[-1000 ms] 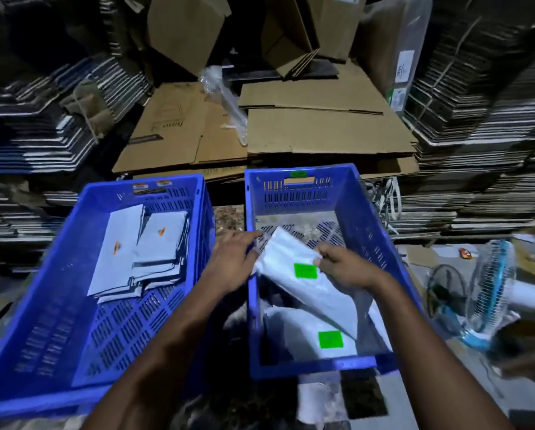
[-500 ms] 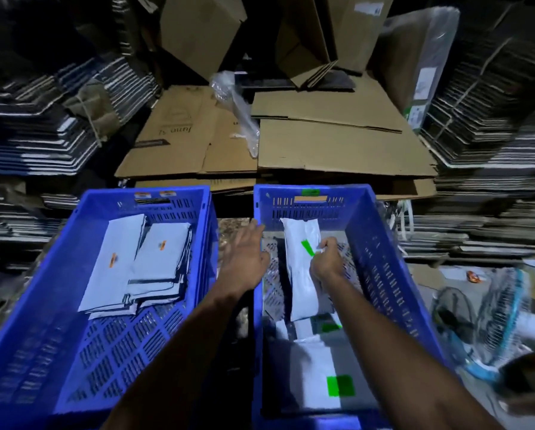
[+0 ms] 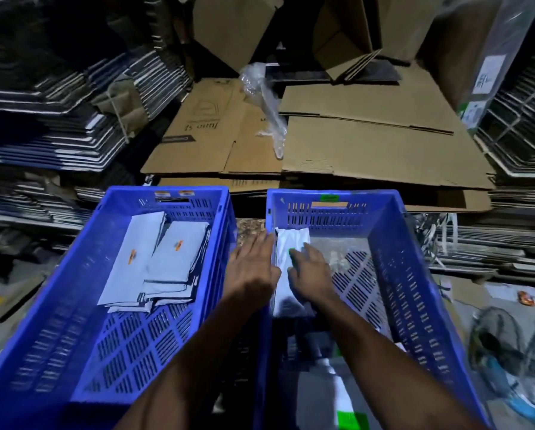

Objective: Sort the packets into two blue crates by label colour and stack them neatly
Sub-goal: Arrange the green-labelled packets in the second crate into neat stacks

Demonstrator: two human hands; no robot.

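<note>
I'm mid-placement, I judge: a green-labelled packet is being set down at the far left corner of the right-hand perforated blue plastic crate [image 3: 393,262], which carries a green tag on its far rim. The left-hand blue plastic crate [image 3: 83,305] holds the other sort, a fanned stack of pale grey packets with orange labels [image 3: 163,265] lying against its far end.

Beyond both crates lie flattened brown cardboard sheets [image 3: 368,150], and a floor fan [image 3: 501,361] sits to the right; neither blocks the work.

My left hand [image 3: 253,268] lies flat, fingers straight, over the wall between the crates, holding nothing. My right hand [image 3: 311,271] rests fingers spread on the white plastic packet with a green label [image 3: 291,240], pressing rather than gripping.

Next, I think, it needs squaring against the corner, then a release. More green-labelled packets show at the near end, under my forearms.
</note>
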